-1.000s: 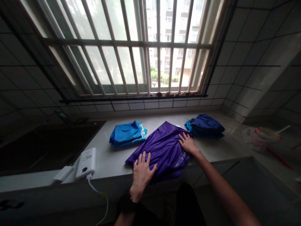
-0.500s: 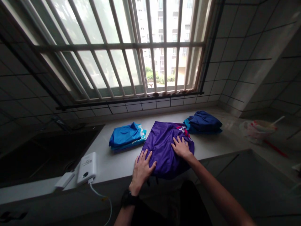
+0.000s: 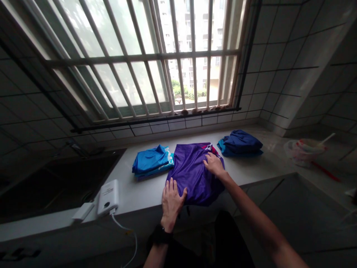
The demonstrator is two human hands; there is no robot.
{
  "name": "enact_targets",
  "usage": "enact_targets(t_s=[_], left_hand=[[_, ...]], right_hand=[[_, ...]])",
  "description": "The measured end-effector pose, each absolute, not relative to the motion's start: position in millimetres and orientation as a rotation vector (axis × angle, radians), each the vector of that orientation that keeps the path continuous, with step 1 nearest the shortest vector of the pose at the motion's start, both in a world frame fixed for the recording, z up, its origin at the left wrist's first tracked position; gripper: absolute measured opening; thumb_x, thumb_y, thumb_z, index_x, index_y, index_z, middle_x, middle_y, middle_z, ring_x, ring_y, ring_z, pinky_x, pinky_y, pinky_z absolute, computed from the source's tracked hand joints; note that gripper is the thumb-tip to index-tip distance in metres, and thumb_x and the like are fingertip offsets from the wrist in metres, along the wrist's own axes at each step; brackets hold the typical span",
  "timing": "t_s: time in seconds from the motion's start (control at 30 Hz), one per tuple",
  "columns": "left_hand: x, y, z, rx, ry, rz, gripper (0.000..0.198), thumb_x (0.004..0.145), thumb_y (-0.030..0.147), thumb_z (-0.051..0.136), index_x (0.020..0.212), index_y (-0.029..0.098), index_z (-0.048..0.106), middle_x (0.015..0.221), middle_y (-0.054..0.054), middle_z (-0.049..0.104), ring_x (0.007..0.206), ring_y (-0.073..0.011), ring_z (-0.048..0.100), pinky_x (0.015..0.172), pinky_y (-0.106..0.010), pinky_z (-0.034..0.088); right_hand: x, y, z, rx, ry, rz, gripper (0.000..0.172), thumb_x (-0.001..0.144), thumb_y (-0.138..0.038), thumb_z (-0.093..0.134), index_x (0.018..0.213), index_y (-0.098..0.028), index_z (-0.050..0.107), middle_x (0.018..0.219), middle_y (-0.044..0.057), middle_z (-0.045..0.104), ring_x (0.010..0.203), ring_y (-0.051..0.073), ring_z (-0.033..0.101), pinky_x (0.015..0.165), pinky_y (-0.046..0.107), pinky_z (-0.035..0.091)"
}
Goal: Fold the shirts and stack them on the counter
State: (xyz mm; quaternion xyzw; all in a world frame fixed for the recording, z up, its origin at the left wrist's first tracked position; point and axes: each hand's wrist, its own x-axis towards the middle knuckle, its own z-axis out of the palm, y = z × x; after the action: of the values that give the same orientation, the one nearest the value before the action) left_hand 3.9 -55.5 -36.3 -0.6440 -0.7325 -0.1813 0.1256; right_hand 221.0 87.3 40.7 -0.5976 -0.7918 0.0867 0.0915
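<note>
A purple shirt (image 3: 192, 171) lies folded on the grey counter (image 3: 139, 190) below the barred window. My left hand (image 3: 172, 201) lies flat on its near left edge, fingers stretched out. My right hand (image 3: 213, 163) presses flat on the shirt's far right part, fingers spread, next to a red and white patch of the cloth. A folded bright blue garment (image 3: 152, 160) sits just left of the purple shirt. A folded dark blue garment (image 3: 240, 143) sits to its right.
A white power bank (image 3: 108, 193) with a cable and a small white block (image 3: 83, 211) lie near the counter's front edge at left. A dark sink (image 3: 55, 178) is further left. A plastic bag holding a cup with a straw (image 3: 306, 149) stands at right.
The purple shirt has gone from spread out to a narrower fold. My right hand slid left and toward the window along it; my left hand stayed on the near edge.
</note>
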Motion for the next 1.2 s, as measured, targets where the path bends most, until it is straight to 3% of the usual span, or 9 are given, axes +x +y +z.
enact_targets(t_s=[0.1,0.23,0.33,0.5,0.63,0.73,0.83,0.97,1.2], left_hand=[[5.2,-62.6,-32.3,-1.838,-2.137,-0.517,0.063,0.097,0.055,0.044,0.133,0.009,0.065,0.145,-0.022,0.059,0.135,-0.0366,0.053,0.109,-0.052,0.045],[0.9,-74.9,-28.0,-2.026,-1.929,-0.577,0.063,0.088,0.054,0.060,0.137,0.014,0.062,0.147,-0.020,0.057,0.135,-0.0361,0.053,0.114,-0.053,0.040],[-2.7,-82.2,-30.0,-2.291,-1.737,-0.537,0.076,0.078,0.047,0.073,0.146,0.019,0.054,0.151,-0.017,0.053,0.138,-0.0352,0.049,0.112,-0.048,0.043],[-4.2,-90.0,-37.1,-2.299,-1.665,-0.413,0.077,0.081,0.004,0.052,0.154,0.023,0.041,0.154,-0.014,0.050,0.142,-0.0290,0.048,0.110,-0.043,0.044],[-6.2,-102.0,-43.1,-2.235,-1.621,-0.535,0.078,0.080,-0.006,0.038,0.151,0.024,0.045,0.145,-0.012,0.058,0.132,-0.0241,0.057,0.106,-0.041,0.050],[-9.1,-106.0,-46.6,-2.243,-1.478,-0.697,0.065,0.083,-0.003,0.038,0.140,0.022,0.055,0.127,-0.010,0.067,0.120,-0.0237,0.064,0.109,-0.045,0.050],[-10.2,-99.0,-43.7,-2.287,-1.356,-0.764,0.051,0.087,0.000,0.041,0.127,0.021,0.064,0.114,-0.009,0.071,0.110,-0.0237,0.068,0.099,-0.041,0.056],[-12.8,-92.1,-26.9,-2.322,-1.364,-0.761,0.045,0.087,-0.002,0.043,0.119,0.020,0.066,0.097,-0.007,0.072,0.090,-0.0217,0.070,0.080,-0.034,0.060],[-32.0,-130.3,9.2,-2.455,-1.421,-0.839,0.047,0.084,-0.001,0.043,0.118,0.023,0.065,0.090,-0.005,0.073,0.079,-0.0202,0.069,0.073,-0.031,0.057]], right_hand=[[230.8,44.1,18.9,-1.798,-2.345,0.360,0.054,0.104,-0.047,0.036,0.148,-0.021,0.053,0.153,0.015,0.051,0.139,0.034,0.049,0.112,0.049,0.041],[257.4,30.1,-7.6,-1.630,-2.508,0.392,0.061,0.101,-0.052,0.042,0.156,-0.026,0.042,0.167,0.009,0.030,0.154,0.035,0.022,0.122,0.055,0.023],[274.0,55.8,-2.5,-1.493,-2.591,0.449,0.062,0.100,-0.052,0.044,0.156,-0.027,0.041,0.167,0.007,0.029,0.155,0.032,0.020,0.124,0.053,0.020],[271.5,67.0,23.1,-1.442,-2.566,0.405,0.054,0.098,-0.041,0.052,0.147,-0.020,0.055,0.161,0.013,0.041,0.151,0.034,0.032,0.122,0.054,0.027],[255.9,-1.5,8.7,-1.292,-2.300,0.286,0.041,0.099,-0.030,0.047,0.136,-0.020,0.062,0.142,0.014,0.060,0.132,0.026,0.056,0.112,0.044,0.044],[241.5,-53.5,-26.6,-1.248,-2.247,0.236,0.066,0.087,-0.038,0.067,0.149,-0.023,0.049,0.145,0.014,0.056,0.134,0.030,0.054,0.111,0.049,0.044],[225.7,-68.0,-57.7,-1.259,-2.235,0.056,0.080,0.079,-0.019,0.069,0.154,-0.027,0.042,0.158,0.013,0.044,0.146,0.035,0.039,0.119,0.058,0.032],[225.9,-54.3,-63.6,-1.212,-2.161,0.008,0.064,0.082,0.002,0.047,0.138,-0.027,0.058,0.144,0.009,0.060,0.137,0.025,0.052,0.113,0.047,0.042],[288.3,-67.2,-15.6,-1.036,-2.101,0.332,0.033,0.085,-0.002,0.044,0.098,-0.024,0.065,0.093,0.005,0.072,0.091,0.022,0.068,0.085,0.036,0.052]])
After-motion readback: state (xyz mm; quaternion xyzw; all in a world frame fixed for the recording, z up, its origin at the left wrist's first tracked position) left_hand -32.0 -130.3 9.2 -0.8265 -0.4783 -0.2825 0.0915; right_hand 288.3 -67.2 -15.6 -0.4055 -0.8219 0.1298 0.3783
